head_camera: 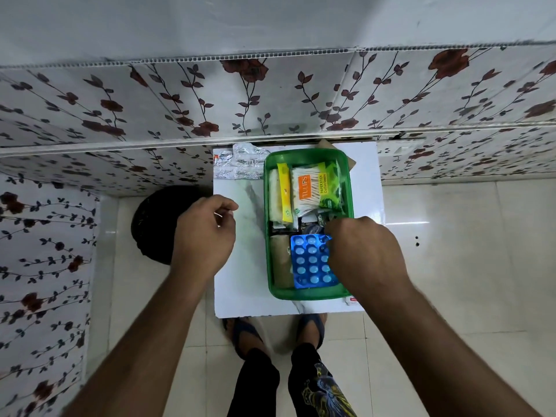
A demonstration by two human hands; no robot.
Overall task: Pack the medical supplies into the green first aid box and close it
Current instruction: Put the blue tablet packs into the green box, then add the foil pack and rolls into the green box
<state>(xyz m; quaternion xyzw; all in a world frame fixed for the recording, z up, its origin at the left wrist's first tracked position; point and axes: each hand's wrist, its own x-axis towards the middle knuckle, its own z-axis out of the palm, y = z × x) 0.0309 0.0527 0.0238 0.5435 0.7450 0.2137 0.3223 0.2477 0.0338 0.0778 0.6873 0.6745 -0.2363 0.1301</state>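
Note:
The green first aid box (267,212) stands open on a small white table (240,266). Inside lie a pack of cotton swabs (310,188), a yellow packet (284,194), a tan bandage roll (279,260) and a blue blister strip of pills (311,261). My right hand (364,254) reaches into the box over the strip's right edge, fingertips on small dark items at the box's middle. My left hand (204,233) hovers over the table left of the box, fingers curled with a thin white thing pinched in them. No lid is visible.
Crumpled silver foil strips (240,164) lie on the table's far left corner. A black round bin (162,224) stands on the tiled floor left of the table. A small white packet (352,300) peeks out at the table's near right. Flowered wall panels rise behind.

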